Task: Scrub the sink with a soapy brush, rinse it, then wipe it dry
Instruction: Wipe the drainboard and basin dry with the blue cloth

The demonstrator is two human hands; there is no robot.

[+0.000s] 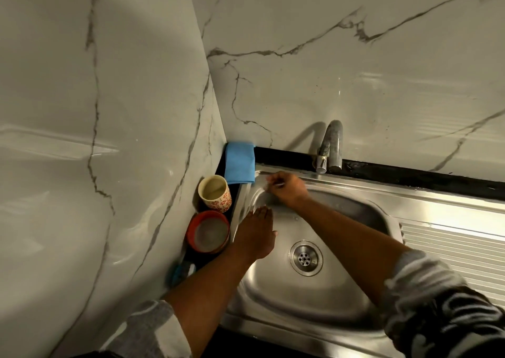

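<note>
Right hand (289, 190): fingers curled round a small pale object (279, 184), too blurred to name, on the rim at the sink's (328, 297) far left corner.
Left hand (255, 237): flat with fingers straight, resting on the sink's left rim.
Drain (305, 258): mid-basin, between the forearms.
Tap (332, 147): on the far edge, just right of the right hand.
Blue cloth (240, 163): folded in the desk's far left corner, beside the right fingertips.
Patterned cup (216, 193), red bowl (209, 233): on the desk along the left wall, with the bowl just beside the left hand.
Drainboard (451, 248): right of the basin.
</note>
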